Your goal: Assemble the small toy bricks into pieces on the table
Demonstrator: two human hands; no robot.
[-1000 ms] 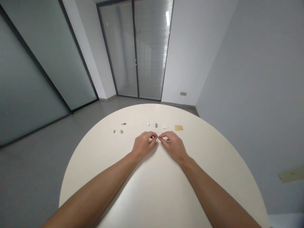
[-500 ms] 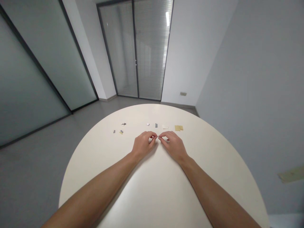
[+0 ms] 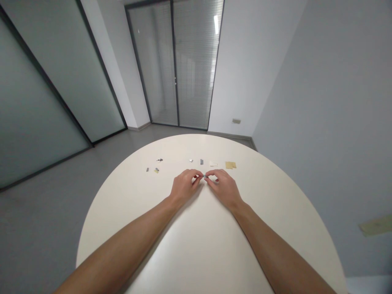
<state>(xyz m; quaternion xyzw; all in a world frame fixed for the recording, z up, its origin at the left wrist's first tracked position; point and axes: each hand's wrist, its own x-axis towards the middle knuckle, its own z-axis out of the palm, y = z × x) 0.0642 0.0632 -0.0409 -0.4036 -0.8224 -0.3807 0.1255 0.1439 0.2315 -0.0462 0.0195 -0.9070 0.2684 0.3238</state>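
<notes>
My left hand (image 3: pixel 185 182) and my right hand (image 3: pixel 224 185) meet fingertip to fingertip above the white table (image 3: pixel 196 245). Between the pinched fingers is a tiny greyish piece (image 3: pixel 205 176), too small to name; both hands appear to grip it. Just beyond them lie a small grey block (image 3: pixel 201 161), some tiny silvery bits (image 3: pixel 191 160) and a few white pieces (image 3: pixel 213 164). Yellow-tan squares (image 3: pixel 230 165) rest a little to the right of these.
Toward the table's left are small dark pieces (image 3: pixel 159 160), a little grey piece (image 3: pixel 147 169) and a grey-and-yellow piece (image 3: pixel 157 170). Past the rounded far edge stand a glass door with blinds (image 3: pixel 196 73) and a pale wall (image 3: pixel 245 61).
The fingertips of my right hand have shifted slightly, and more of the tiny greyish piece shows between the hands. The pieces on the table lie as before.
</notes>
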